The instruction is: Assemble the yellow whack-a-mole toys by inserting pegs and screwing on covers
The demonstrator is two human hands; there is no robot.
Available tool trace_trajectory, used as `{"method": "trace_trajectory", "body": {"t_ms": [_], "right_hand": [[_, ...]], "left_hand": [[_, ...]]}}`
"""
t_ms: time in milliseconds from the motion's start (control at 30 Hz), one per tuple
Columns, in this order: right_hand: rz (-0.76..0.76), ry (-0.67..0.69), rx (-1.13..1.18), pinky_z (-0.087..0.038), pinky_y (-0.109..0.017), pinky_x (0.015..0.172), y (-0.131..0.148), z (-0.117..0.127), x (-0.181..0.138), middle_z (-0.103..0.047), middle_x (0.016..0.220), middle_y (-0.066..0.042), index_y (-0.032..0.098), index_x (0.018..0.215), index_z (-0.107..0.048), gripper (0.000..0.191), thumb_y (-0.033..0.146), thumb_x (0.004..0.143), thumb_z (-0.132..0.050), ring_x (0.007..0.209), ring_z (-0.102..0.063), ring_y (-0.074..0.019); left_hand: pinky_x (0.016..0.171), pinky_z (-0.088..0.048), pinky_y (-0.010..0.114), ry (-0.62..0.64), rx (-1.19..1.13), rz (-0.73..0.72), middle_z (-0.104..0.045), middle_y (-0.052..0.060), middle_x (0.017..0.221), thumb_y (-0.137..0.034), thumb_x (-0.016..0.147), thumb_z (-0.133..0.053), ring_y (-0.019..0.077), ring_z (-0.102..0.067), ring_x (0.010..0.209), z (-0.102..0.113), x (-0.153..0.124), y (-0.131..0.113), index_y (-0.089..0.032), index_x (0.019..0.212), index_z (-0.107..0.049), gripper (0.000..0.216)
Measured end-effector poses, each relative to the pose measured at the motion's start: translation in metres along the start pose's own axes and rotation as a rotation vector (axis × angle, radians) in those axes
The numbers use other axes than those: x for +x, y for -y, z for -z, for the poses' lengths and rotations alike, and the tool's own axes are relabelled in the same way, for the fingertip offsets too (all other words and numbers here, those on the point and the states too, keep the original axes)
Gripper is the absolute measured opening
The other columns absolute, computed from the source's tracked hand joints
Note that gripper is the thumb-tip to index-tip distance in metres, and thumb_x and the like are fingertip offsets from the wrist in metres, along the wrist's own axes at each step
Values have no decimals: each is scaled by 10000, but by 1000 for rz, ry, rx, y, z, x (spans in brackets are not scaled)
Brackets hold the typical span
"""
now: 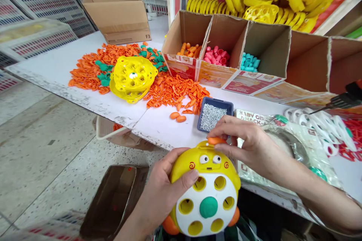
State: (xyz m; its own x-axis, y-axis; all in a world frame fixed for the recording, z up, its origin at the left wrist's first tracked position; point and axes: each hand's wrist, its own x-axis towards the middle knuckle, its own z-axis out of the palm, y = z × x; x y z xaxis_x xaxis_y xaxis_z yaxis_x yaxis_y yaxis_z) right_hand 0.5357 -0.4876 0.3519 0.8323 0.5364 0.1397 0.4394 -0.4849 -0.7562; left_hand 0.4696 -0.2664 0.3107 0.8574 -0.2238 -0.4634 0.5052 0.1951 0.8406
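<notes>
My left hand (162, 186) grips a yellow toy body (181, 167) by its side, thumb over the front. The toy has a face with two eyes, a white round panel (183, 226) with several holes, a green centre knob (208, 207) and orange feet (170, 225). Between the thumb and fingers of my right hand (246, 139) is a small orange plastic piece (216, 141), held at the top of the toy's head. Just beyond that hand lies a dark blue tray (200, 121) of small silver screws (212, 116).
Orange parts (181, 90) are heaped on the table with green pieces (104, 79) and yellow shells (132, 77). Cardboard bins (212, 73) hold orange, pink and turquoise pieces. White parts (319, 128) and a power screwdriver (346, 99) are at right. An open box (124, 19) stands behind.
</notes>
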Motion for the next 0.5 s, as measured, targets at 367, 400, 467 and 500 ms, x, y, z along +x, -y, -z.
{"method": "trace_trajectory", "body": {"t_ms": [367,400,467,500], "right_hand": [[160,41,-261,-539,-329,689,23,-28,-17,-632,957,-84,146,1038,-659,156,166,968,-522,842,-603,-212],[163,37,-275,-545,-335,701,23,-31,-17,-635,962,-87,143,1035,-652,154,162,970,-513,859,-607,-218],[165,16,-268,-550,-336,741,20,-34,-19,-639,987,-82,149,1044,-630,140,157,974,-510,899,-611,-217],[169,-2,-269,-549,-334,751,19,-35,-19,-640,1001,-77,156,1056,-619,135,152,973,-512,910,-611,-213]], "left_hand": [[671,-535,234,-79,-106,-3,-757,40,940,-332,766,-795,183,-690,769,-12,2,-1,-195,1080,-672,364],[670,-533,234,-83,-106,-6,-754,40,936,-335,769,-792,183,-689,769,-12,2,-1,-193,1083,-670,366],[678,-537,244,-67,-109,-5,-750,44,940,-341,776,-788,194,-695,788,-10,2,0,-192,1091,-664,370],[683,-540,251,-48,-116,-5,-748,45,939,-344,779,-788,200,-698,797,-8,2,1,-192,1091,-662,369]]}}
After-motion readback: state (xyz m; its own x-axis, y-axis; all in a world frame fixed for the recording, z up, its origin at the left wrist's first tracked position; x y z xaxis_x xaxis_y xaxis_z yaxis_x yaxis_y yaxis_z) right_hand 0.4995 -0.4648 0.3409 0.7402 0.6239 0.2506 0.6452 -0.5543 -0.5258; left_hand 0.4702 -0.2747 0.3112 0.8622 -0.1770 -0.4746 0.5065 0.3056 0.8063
